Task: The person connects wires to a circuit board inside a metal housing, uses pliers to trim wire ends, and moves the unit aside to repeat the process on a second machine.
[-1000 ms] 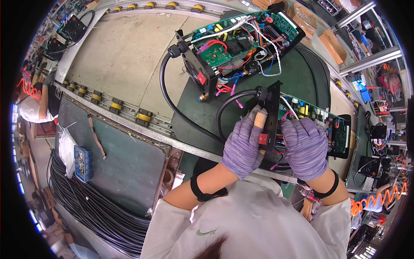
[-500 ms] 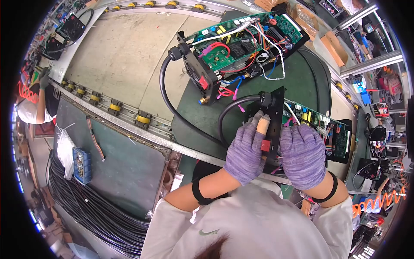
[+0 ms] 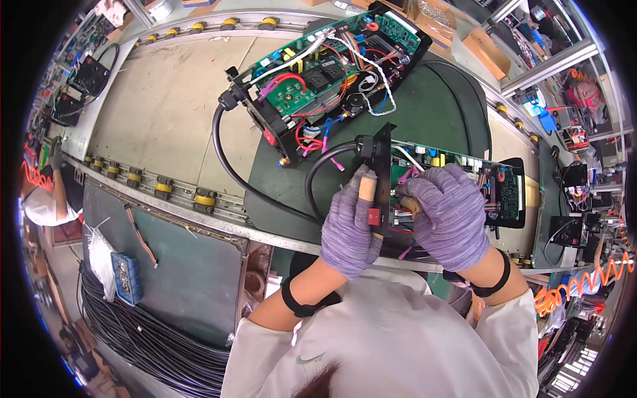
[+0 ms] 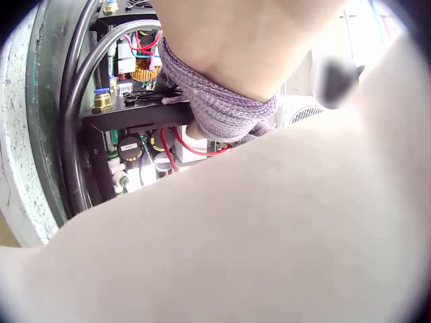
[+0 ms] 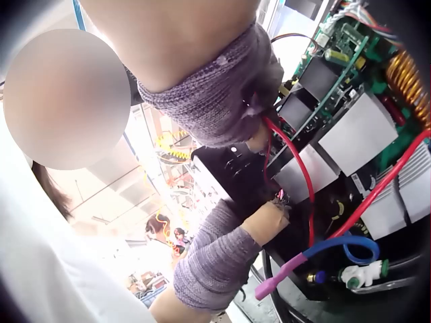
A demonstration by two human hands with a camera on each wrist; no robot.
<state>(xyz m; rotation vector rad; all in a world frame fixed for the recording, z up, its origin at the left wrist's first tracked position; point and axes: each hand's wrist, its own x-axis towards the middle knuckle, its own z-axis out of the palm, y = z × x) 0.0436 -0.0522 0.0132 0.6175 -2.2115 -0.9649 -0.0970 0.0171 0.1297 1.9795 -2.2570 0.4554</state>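
The nearer open unit has a green circuit board [image 3: 474, 161] behind an upright black end panel [image 3: 382, 166] with a red rocker switch [image 3: 374, 216]. Against the panel's outer face lies my gloved left hand [image 3: 348, 229], a beige-covered finger pointing up and the thumb around the lower part. Inside the unit, beside the panel, my gloved right hand [image 3: 451, 212] has curled fingers. In the right wrist view a red wire [image 5: 300, 165] runs from its fingertips, and my left hand [image 5: 215, 259] is below. The left wrist view shows mostly the cuff of my left hand [image 4: 222, 111].
A second open unit [image 3: 318, 76] stands behind, its thick black cable [image 3: 222, 156] looping down on the left. A green mat [image 3: 424, 99] lies under both. Left are a roller rail [image 3: 164, 188], a blue box of small parts [image 3: 126, 278] and coiled black cable [image 3: 152, 331].
My right hand's fingers, earlier extended over the board, have curled inward and the thumb now shows. My left hand stays at the panel. The head view has shifted, moving the scene left.
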